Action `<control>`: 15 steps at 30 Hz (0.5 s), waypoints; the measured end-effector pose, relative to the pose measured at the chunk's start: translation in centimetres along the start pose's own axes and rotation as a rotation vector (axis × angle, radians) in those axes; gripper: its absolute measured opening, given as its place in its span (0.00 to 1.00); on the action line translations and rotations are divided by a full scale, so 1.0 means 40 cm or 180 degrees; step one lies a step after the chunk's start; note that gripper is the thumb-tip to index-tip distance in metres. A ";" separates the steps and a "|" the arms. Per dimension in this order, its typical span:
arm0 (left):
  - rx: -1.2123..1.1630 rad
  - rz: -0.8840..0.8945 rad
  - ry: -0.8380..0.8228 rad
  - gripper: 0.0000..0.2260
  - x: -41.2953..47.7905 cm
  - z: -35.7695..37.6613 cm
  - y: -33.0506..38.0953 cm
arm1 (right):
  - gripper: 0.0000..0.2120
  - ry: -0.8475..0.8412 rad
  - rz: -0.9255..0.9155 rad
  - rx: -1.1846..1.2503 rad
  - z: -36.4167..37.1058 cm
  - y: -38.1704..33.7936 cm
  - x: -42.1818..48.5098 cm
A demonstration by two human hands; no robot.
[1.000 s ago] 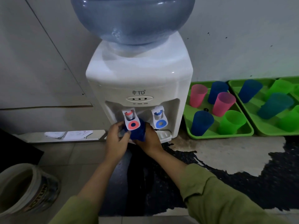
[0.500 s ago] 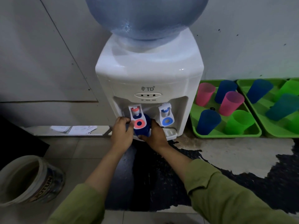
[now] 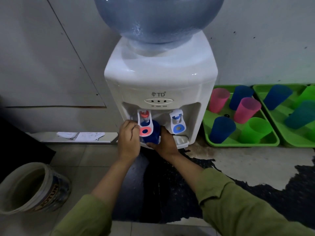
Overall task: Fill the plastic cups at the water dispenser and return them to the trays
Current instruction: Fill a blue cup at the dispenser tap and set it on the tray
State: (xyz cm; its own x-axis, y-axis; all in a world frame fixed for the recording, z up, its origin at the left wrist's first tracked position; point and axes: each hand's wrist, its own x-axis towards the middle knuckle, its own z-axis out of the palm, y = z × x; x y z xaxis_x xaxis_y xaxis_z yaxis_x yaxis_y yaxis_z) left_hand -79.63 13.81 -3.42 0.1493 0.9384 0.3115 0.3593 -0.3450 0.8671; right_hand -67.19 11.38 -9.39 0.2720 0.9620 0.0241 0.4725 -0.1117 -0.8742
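A white water dispenser (image 3: 160, 77) with a blue bottle on top stands on the floor against the wall. My right hand (image 3: 164, 142) grips a dark blue plastic cup (image 3: 153, 135) from below, under the red tap (image 3: 144, 123) on the left. My left hand (image 3: 128, 138) has its fingers curled against the left side of the red tap lever. The blue tap (image 3: 177, 121) hangs free on the right. To the right lies a green tray (image 3: 211, 138) with pink, blue and green cups.
A second green tray (image 3: 265, 103) with blue, teal and green cups lies at the far right. A pale paint bucket (image 3: 32, 189) sits on its side at lower left. Papers (image 3: 80, 134) lie by the wall. A dark wet patch (image 3: 170, 184) covers the floor below the dispenser.
The view has shifted closer and lower on the dispenser. The blue cup has risen a little behind the red lever, and both hands stay at the tap.
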 end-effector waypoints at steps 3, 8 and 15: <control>-0.0242 -0.0107 0.0111 0.09 0.004 -0.002 0.013 | 0.32 0.0013 0.0033 0.0000 0.000 0.001 0.001; -0.0484 -0.0240 0.0367 0.09 0.022 -0.005 0.038 | 0.32 0.0012 0.0077 -0.0017 0.001 0.001 0.003; -0.0590 -0.0425 0.0339 0.22 -0.004 -0.002 -0.002 | 0.27 0.0049 0.0052 -0.0078 0.003 0.010 -0.001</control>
State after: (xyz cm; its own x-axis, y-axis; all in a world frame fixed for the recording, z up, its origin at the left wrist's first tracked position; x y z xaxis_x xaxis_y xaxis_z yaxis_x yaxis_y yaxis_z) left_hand -79.75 13.70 -3.49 0.0103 0.9754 0.2200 0.1928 -0.2178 0.9568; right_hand -67.11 11.32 -9.79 0.2927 0.9561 0.0176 0.4882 -0.1336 -0.8624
